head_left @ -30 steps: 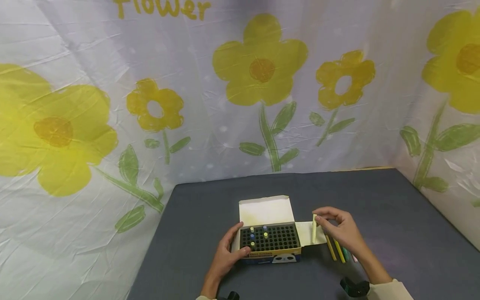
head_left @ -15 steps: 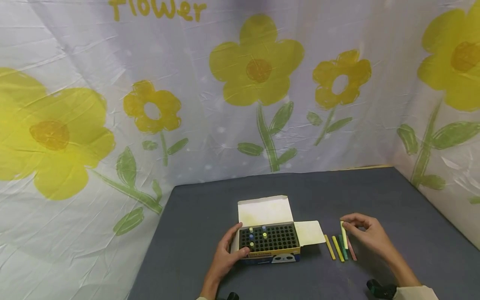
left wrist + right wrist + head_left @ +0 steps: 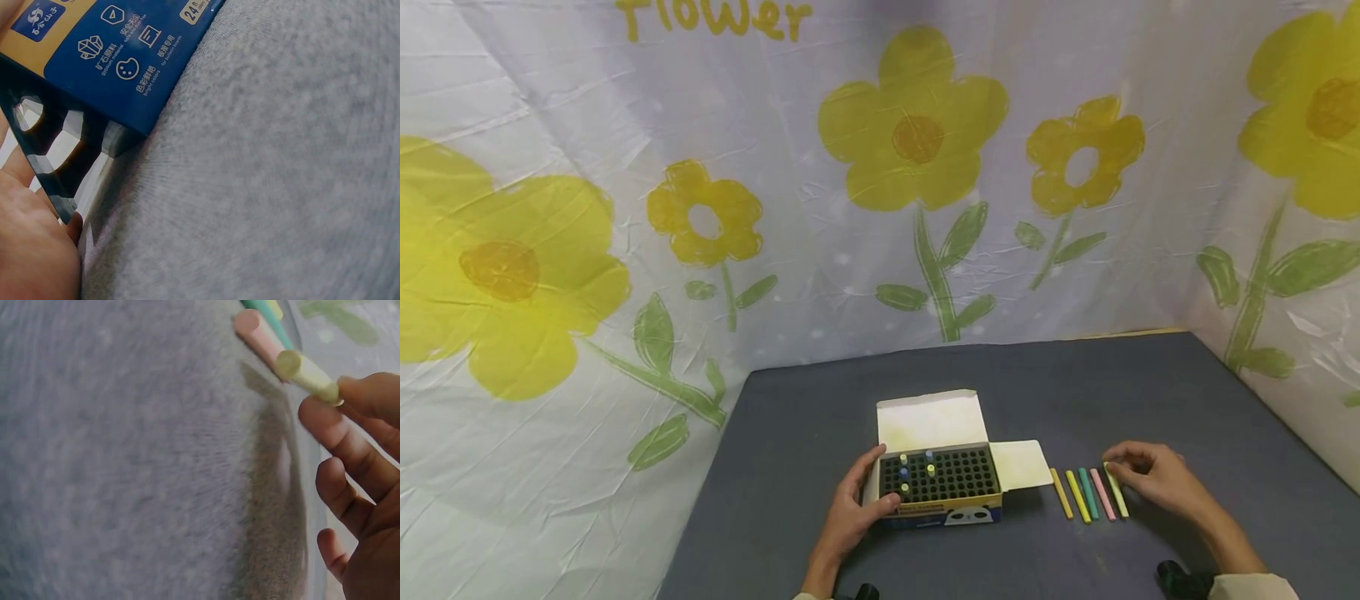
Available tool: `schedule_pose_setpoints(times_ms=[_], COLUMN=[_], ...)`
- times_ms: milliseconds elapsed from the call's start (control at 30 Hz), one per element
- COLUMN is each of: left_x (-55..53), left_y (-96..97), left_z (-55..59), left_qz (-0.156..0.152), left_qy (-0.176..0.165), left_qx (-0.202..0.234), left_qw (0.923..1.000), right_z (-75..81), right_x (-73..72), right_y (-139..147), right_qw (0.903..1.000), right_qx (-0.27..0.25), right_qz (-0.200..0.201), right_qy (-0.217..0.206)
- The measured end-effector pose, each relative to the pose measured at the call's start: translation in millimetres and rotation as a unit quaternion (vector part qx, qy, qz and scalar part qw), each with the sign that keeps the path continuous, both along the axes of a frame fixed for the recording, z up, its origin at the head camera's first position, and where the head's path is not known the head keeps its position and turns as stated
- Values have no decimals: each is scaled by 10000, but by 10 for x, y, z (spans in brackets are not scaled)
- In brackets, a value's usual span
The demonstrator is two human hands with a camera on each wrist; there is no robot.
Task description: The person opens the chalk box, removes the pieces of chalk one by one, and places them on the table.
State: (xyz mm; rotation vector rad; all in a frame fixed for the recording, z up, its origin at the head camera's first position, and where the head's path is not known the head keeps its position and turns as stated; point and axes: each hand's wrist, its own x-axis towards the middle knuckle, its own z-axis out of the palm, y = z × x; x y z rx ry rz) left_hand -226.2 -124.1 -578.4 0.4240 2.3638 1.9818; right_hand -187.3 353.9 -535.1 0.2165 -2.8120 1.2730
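A blue and yellow chalk box (image 3: 970, 512) stands open on the table, its black holder (image 3: 962, 475) full of holes. Several yellow and blue chalk ends poke up from that holder. My left hand (image 3: 850, 504) grips the box's left end, thumb at the front edge and fingers along the side. To the right of the box, my right hand (image 3: 1161, 479) pinches the far end of a pale yellow chalk stick (image 3: 306, 375) between thumb and index finger. That stick lies beside a pink chalk stick (image 3: 1103, 496), at the right end of a row.
The row also has an orange-yellow stick (image 3: 1061, 493), a yellow stick (image 3: 1078, 497) and a green stick (image 3: 1088, 494). The box's white lid (image 3: 932, 419) is folded back, and a side flap (image 3: 1021, 465) reaches toward the row. A flower-printed curtain (image 3: 820, 250) borders the dark table (image 3: 805, 433).
My right hand has moved right from beside the flap, carrying the pale yellow chalk stick, and lowered it beside the pink one. My left hand has stayed on the box.
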Motion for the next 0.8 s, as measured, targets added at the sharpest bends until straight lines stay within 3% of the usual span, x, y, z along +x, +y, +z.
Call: schedule_pose_setpoints(times_ms=[233, 500, 800], left_x=[-6, 1, 3], left_y=[1, 10, 6], left_z=[-2, 7, 2], left_qz=[-6, 17, 14], left_qy=[16, -22, -15], left_qx=[20, -17, 6], left_qw=[10000, 10000, 10000], right_z=[-50, -24, -1], right_x=[-31, -77, -91], right_y=[-32, -59, -84], right_qw=[9941, 9824, 9775], right_qx=[1013, 1776, 2066], right_qz=[-163, -62, 37], right_qy=[355, 568, 422])
